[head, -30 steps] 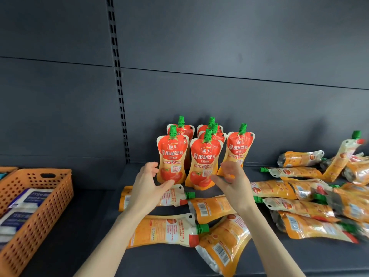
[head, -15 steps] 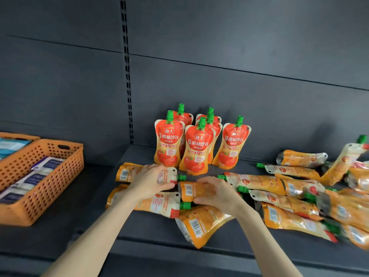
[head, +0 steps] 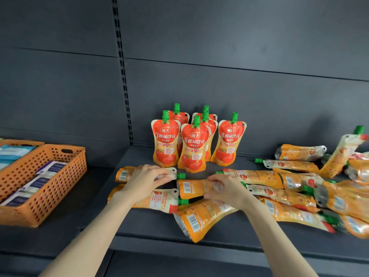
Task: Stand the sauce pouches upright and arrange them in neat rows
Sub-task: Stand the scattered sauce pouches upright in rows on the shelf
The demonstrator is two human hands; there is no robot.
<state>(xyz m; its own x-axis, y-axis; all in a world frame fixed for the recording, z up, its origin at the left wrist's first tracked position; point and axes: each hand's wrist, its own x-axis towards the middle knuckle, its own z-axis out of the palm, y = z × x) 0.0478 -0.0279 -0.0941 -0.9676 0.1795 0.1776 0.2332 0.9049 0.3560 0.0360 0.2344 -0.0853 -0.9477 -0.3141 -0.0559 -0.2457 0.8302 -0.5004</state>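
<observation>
Several red-and-orange sauce pouches with green caps stand upright point(head: 192, 144) in rows at the back of the dark shelf point(head: 159, 226). In front of them several more lie flat. My left hand point(head: 145, 180) rests on a flat pouch point(head: 124, 173) whose cap points right, its fingers curled over the top end. My right hand point(head: 227, 189) grips another flat pouch point(head: 191, 188) round its middle. Two more flat pouches, one point(head: 159, 200) under my left wrist and one point(head: 201, 218) near the shelf edge, lie below the hands.
A heap of flat pouches point(head: 299, 188) covers the right side of the shelf; one point(head: 341, 152) leans against the pile. An orange perforated basket point(head: 50, 188) with blue-and-white packets stands on the left shelf. A slotted upright point(head: 121, 76) divides the back panels.
Both hands dropped from in front of the standing pouches onto the flat ones; the left now covers the back-left flat pouch, the right has closed round the middle one.
</observation>
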